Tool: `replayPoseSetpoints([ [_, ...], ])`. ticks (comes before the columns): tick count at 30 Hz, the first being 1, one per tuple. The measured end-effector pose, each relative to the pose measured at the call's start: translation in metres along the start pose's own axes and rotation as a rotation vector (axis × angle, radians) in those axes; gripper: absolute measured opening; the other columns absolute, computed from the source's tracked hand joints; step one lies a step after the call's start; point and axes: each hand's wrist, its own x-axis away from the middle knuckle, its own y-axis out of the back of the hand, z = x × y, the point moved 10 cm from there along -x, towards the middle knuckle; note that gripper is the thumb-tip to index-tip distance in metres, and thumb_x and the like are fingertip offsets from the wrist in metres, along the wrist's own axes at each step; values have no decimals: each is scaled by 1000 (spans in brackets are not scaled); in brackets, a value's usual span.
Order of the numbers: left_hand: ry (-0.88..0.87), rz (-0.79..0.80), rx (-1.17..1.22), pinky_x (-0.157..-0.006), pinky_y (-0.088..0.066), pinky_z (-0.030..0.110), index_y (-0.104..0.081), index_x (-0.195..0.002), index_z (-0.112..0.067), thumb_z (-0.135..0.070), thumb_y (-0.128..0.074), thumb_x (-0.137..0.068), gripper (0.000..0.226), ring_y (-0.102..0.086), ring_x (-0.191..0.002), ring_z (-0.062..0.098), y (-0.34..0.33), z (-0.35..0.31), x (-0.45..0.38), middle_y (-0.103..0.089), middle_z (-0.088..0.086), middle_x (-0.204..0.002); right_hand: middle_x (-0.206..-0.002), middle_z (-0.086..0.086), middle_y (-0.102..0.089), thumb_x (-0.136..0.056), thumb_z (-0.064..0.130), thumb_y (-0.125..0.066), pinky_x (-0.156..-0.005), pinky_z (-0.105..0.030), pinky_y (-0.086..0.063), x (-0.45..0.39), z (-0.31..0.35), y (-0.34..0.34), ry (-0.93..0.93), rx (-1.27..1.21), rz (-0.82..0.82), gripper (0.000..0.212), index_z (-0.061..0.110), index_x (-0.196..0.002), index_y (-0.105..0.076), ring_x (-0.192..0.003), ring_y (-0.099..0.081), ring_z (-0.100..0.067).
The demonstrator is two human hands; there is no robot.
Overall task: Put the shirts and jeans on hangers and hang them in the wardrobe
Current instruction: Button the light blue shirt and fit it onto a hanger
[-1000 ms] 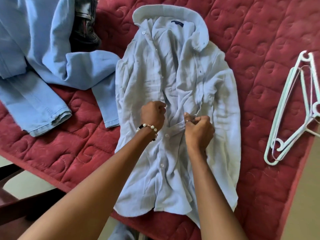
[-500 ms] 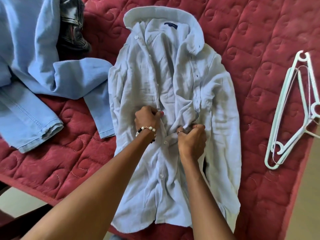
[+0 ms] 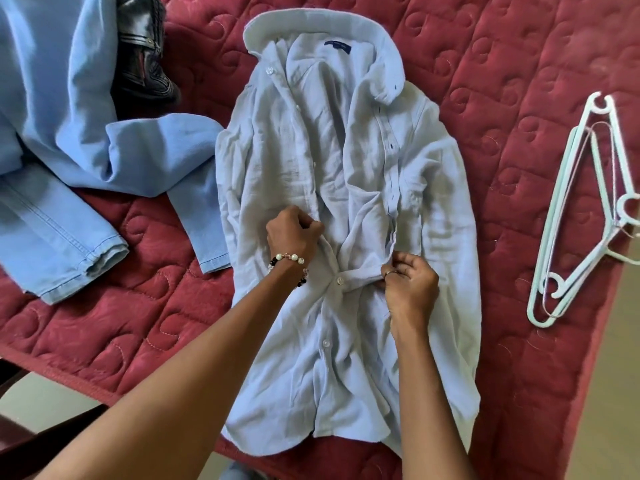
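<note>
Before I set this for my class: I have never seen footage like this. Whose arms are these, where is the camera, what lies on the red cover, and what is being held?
There is no machine here. A person wears a wide-angle camera on the head, looking down at both bare arms. The left hand and the right hand each grip the front of a pale blue shirt spread on a red quilted cover, near a button. To the left lie light blue jeans and a dark leather item. To the right lie white hangers, untouched.
</note>
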Motion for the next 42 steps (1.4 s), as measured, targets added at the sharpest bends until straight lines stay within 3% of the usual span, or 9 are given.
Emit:
replayPoseSetpoints([
  [4,40,3,149,-71,-57,38,-57,-63,-24,-18,-71,-64,14,-66,-67,22,3,2,2,-65,-6,-66,-75,2,-71,-73,33,-69,-76,-46,-57,1,-1,0,-38,-123,-92,5,28,-71,-69,-76,-69,-21],
  [9,21,9,200,-69,-60,36,-71,-74,-21,-15,-79,-66,12,-68,-61,18,5,0,2,-70,0,-67,-86,-7,-71,-83,40,-70,-70,-26,-41,-1,35,0,49,152,-180,30,10,-84,-70,-87,-63,-25],
  [13,72,45,275,-61,-60,29,-74,-76,-11,-7,-80,-71,9,-66,-53,14,5,-1,5,-67,1,-62,-91,-11,-72,-87,29,-67,-73,-31,-45,-8,38,-1,44,238,-198,20,10,-87,-72,-93,-63,-32],
  [19,118,123,388,-55,-57,22,-72,-73,-8,-1,-76,-75,8,-66,-54,15,1,-4,7,-69,8,-67,-64,-5,-68,-82,32,-66,-64,-48,-57,5,48,-3,146,-138,-164,12,23,-74,-68,-57,-65,-24],
  [22,112,158,447,-59,-59,27,-71,-68,-10,0,-76,-75,13,-68,-56,16,1,-5,6,-70,9,-67,-65,-1,-69,-79,34,-66,-66,-42,-56,18,77,-33,272,-110,-23,7,28,-75,-66,-60,-66,-20],
  [26,58,214,458,-69,-60,35,-72,-69,-13,-3,-76,-76,14,-72,-67,26,3,-10,3,-72,13,-70,-79,-7,-72,-81,11,-71,-71,-29,-54,23,94,-73,334,75,135,7,7,-87,-72,-68,-65,-14],
  [35,81,280,475,-66,-60,37,-72,-79,-4,-4,-75,-78,4,-71,-69,27,4,-10,-3,-71,20,-76,-94,-7,-74,-87,10,-68,-72,-12,-49,23,97,-86,397,172,200,19,4,-104,-73,-80,-66,-11],
  [39,57,261,355,-59,-60,30,-72,-77,-6,-7,-75,-79,4,-67,-59,18,4,-15,-3,-70,14,-67,-85,-11,-74,-81,6,-69,-74,-30,-53,24,99,-76,435,211,69,14,3,-94,-74,-76,-68,-21],
  [42,-4,239,325,-57,-59,29,-72,-78,-4,-5,-72,-81,3,-67,-57,20,7,-24,0,-69,13,-65,-76,-14,-69,-74,2,-65,-69,-32,-38,31,106,-70,541,352,-91,7,4,-79,-70,-74,-63,-33],
])
